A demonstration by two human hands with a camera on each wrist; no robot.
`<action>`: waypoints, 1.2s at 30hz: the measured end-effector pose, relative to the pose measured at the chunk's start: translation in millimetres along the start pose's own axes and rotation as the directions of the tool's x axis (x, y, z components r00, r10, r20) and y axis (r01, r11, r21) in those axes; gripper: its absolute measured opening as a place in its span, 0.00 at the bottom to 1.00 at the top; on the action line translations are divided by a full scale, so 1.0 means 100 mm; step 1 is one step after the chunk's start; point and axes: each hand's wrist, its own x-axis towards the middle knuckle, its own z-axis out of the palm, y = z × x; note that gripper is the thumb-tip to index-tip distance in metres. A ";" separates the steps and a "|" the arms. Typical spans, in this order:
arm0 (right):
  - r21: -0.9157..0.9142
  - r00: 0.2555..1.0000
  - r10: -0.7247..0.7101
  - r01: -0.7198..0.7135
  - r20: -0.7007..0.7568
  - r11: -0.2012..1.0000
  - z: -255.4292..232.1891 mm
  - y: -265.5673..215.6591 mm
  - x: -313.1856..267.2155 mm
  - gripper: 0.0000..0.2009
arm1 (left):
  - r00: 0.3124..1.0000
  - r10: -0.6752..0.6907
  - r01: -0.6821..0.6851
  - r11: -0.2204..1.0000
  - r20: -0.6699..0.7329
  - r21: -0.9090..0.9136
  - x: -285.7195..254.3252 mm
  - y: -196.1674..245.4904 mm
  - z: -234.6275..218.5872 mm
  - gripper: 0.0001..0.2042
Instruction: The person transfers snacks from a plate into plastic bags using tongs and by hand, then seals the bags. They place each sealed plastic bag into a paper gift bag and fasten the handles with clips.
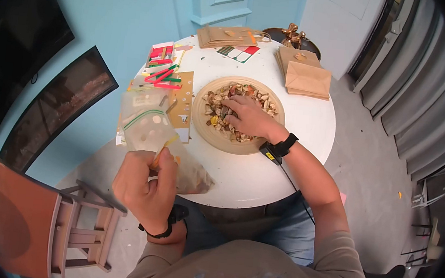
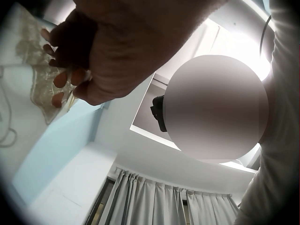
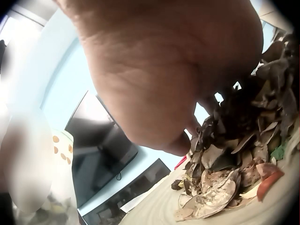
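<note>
A round, pale wooden plate (image 1: 199, 129) on the white table holds a heap of dried potpourri pieces (image 1: 267, 101), mostly beige and brown. My right hand (image 1: 254, 119) lies over the heap, its fingers reaching down among the pieces; in the right wrist view the fingertips are partly hidden behind dried petals (image 3: 218, 187). Left of the plate, my left hand (image 1: 146, 191) pinches a translucent zip bag (image 1: 147, 128) with a green seal line and orange dots. The bag hangs tilted, with dark pieces gathered in its lower corner near the table's front edge.
Red and green strips (image 1: 163, 77) lie by a small box (image 1: 161, 54) at the back left, above a brown printed sheet (image 1: 183, 99). Brown paper bags (image 1: 307, 78) stand at the back right, and more paper bags (image 1: 227, 37) lie at the back. A wooden chair (image 1: 88, 231) is at lower left.
</note>
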 end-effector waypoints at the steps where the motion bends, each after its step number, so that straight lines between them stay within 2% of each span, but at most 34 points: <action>1: 0.000 1.000 -0.001 0.001 0.002 1.000 -0.01 -0.04 -0.01 0.23 | 1.000 -0.003 0.003 1.000 0.003 -0.019 0.00 -0.01 0.00 0.11; 3: 0.031 0.985 0.005 0.001 -0.172 1.000 -0.05 -0.10 -0.03 0.22 | 1.000 -0.010 0.010 0.999 0.003 -0.036 0.01 -0.03 0.01 0.11; 4: 0.029 0.986 0.000 0.005 -0.167 1.000 -0.09 -0.14 -0.04 0.22 | 1.000 -0.016 0.017 0.999 0.019 -0.043 0.01 -0.04 0.01 0.11; 6: -0.034 0.977 0.210 -0.209 0.045 0.977 -0.19 -0.21 -0.07 0.19 | 0.999 -0.026 0.027 0.998 0.035 -0.050 0.01 -0.05 0.01 0.12; 9: 0.005 0.971 0.240 -0.240 0.003 0.971 -0.25 -0.32 -0.15 0.18 | 0.997 -0.021 0.026 0.997 0.068 -0.076 0.01 -0.07 0.04 0.11; 10: 0.003 0.971 0.240 -0.240 0.002 0.971 -0.25 -0.31 -0.15 0.18 | 0.997 -0.012 0.017 0.997 0.080 -0.071 0.01 -0.07 0.04 0.11; 12: 0.049 0.990 0.138 -0.138 -0.010 0.989 -0.23 -0.26 -0.14 0.21 | 0.996 -0.001 0.007 0.998 0.091 -0.069 0.01 -0.05 0.06 0.11; 16: -0.013 0.998 0.057 -0.057 0.000 0.998 -0.13 -0.28 -0.24 0.22 | 0.994 0.025 -0.017 0.997 0.107 -0.077 0.01 -0.01 0.08 0.10; 18: -0.014 0.980 0.030 -0.033 -0.195 0.999 -0.20 -0.41 -0.33 0.21 | 0.993 0.019 -0.010 0.997 0.118 -0.074 0.00 0.03 0.06 0.10; 19: -0.016 0.980 0.030 -0.033 -0.198 0.999 -0.29 -0.55 -0.42 0.21 | 0.990 0.029 -0.020 0.998 0.136 -0.065 -0.01 0.06 0.04 0.10; 20: 0.300 0.974 0.191 -0.148 -0.122 0.943 -0.41 -0.76 -0.54 0.23 | 0.987 0.039 -0.030 0.998 0.155 -0.056 -0.02 0.08 0.02 0.10; 21: 0.574 0.948 0.319 -0.262 0.001 0.776 -0.47 -0.93 -0.68 0.26 | 0.987 0.041 -0.032 0.998 0.156 -0.059 -0.03 0.10 0.03 0.10; 22: 0.574 0.947 0.322 -0.263 -0.001 0.775 -0.48 -1.02 -0.84 0.26 | 0.988 0.081 -0.072 0.995 0.129 -0.067 -0.05 0.12 0.03 0.09; 24: 0.836 0.962 0.230 -0.244 0.146 0.492 -0.44 -1.15 -1.21 0.42 | 0.987 0.120 -0.112 0.991 0.106 -0.076 -0.07 0.18 0.05 0.09; 25: 0.836 0.961 0.234 -0.246 0.146 0.490 -0.36 -1.23 -1.34 0.42 | 0.991 0.127 -0.121 0.987 0.050 -0.101 -0.08 0.21 0.07 0.09; 26: 0.929 0.970 0.170 -0.221 0.176 0.296 -0.28 -1.32 -1.48 0.49 | 0.991 0.132 -0.132 0.983 -0.004 -0.128 -0.10 0.25 0.08 0.09; 27: 0.976 0.977 0.101 -0.199 0.190 0.088 -0.23 -1.40 -1.60 0.57 | 0.991 0.132 -0.131 0.983 -0.001 -0.132 -0.12 0.30 0.09 0.09; 28: 0.976 0.977 0.106 -0.197 0.188 0.091 -0.13 -1.47 -1.66 0.57 | 0.992 0.130 -0.129 0.980 -0.002 -0.154 -0.15 0.35 0.08 0.08; 29: 0.966 0.976 0.085 -0.180 0.199 -0.186 0.00 -1.57 -1.67 0.61 | 0.992 0.127 -0.126 0.976 -0.003 -0.177 -0.18 0.40 0.06 0.08; 30: 0.882 0.977 0.061 -0.155 0.202 -0.446 0.10 -1.63 -1.66 0.66 | 0.992 0.127 -0.126 0.975 -0.005 -0.183 -0.21 0.43 0.04 0.08; 31: 0.884 0.978 0.063 -0.153 0.201 -0.441 0.16 -1.67 -1.65 0.66 | 0.991 0.131 -0.126 0.972 0.011 -0.196 -0.24 0.47 0.02 0.07; 33: 0.834 0.959 0.209 -0.046 0.190 -0.549 0.23 -1.73 -1.63 0.70 | 0.990 0.136 -0.129 0.970 0.022 -0.208 -0.31 0.50 -0.05 0.07; 34: 0.837 0.960 0.209 -0.043 0.186 -0.545 0.25 -1.78 -1.64 0.70 | 0.989 0.144 -0.135 0.962 0.019 -0.236 -0.33 0.51 -0.09 0.06; 36: 0.758 0.959 0.169 -0.064 0.225 -0.649 0.29 -1.86 -1.68 0.74 | 0.988 0.152 -0.142 0.953 0.015 -0.268 -0.37 0.52 -0.11 0.05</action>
